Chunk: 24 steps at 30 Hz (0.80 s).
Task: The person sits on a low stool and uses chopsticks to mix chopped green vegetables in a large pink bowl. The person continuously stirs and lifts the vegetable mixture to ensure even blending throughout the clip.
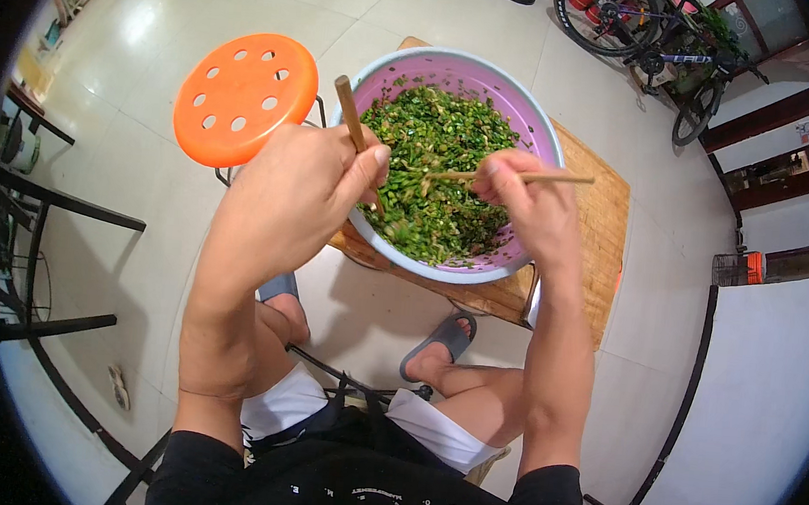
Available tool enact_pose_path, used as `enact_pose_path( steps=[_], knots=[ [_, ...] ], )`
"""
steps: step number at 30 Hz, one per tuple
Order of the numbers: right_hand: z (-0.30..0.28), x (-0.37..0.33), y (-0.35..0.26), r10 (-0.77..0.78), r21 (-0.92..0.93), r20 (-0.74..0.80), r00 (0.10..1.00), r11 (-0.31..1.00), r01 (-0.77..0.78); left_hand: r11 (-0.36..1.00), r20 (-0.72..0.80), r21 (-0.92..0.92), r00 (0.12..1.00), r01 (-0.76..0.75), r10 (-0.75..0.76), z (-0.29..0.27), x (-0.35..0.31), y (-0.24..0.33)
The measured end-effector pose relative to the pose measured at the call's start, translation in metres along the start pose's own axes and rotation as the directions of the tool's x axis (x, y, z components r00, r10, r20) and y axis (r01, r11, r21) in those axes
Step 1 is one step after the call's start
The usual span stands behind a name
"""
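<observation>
A large basin [530, 111], pink-purple inside with a pale blue rim, holds a mound of finely chopped green vegetables [441, 128] with small pale and brownish bits mixed in. My left hand [321, 167] is closed round a wooden chopstick [348, 108], held steeply with its lower end in the greens at the basin's left side. Over the right side, my right hand [526, 195] grips another wooden chopstick [560, 178], lying almost level and pointing left across the greens. The greens between the two sticks look slightly blurred.
Under the basin is a wooden board tabletop [594, 228]. An orange round stool [237, 100] with holes stands close on the left. Bicycles [662, 55] are at the far right, dark metal legs [70, 201] at the left. My slippered feet [440, 344] are below the board.
</observation>
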State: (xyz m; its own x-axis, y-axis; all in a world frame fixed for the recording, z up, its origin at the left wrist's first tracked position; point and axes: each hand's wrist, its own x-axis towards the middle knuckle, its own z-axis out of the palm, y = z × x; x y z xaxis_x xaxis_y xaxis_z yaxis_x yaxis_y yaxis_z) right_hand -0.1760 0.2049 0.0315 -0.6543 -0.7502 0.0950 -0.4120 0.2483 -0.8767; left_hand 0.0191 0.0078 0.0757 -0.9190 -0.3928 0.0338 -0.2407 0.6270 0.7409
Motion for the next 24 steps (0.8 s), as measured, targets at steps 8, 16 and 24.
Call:
enact_pose_path(
  steps=[8, 16, 24],
  knots=[
    [-0.051, -0.014, 0.006, 0.131, -0.069, -0.326, 0.936, 0.984, -0.162, 0.975, 0.07, -0.18, 0.986, -0.134, 0.148, 0.019, 0.005, 0.005],
    [-0.069, -0.071, -0.017, 0.148, -0.106, -0.374, 0.916, 0.974, -0.2, 0.907, -0.137, -0.358, 0.973, -0.221, 0.184, 0.065, 0.024, -0.011],
    [-0.002, -0.049, -0.027, -0.206, -0.183, 0.185, 0.961, 0.954, 0.239, 0.977, -0.358, -0.077, 0.92, -0.201, 0.161, 0.055, 0.029, -0.009]
  ],
)
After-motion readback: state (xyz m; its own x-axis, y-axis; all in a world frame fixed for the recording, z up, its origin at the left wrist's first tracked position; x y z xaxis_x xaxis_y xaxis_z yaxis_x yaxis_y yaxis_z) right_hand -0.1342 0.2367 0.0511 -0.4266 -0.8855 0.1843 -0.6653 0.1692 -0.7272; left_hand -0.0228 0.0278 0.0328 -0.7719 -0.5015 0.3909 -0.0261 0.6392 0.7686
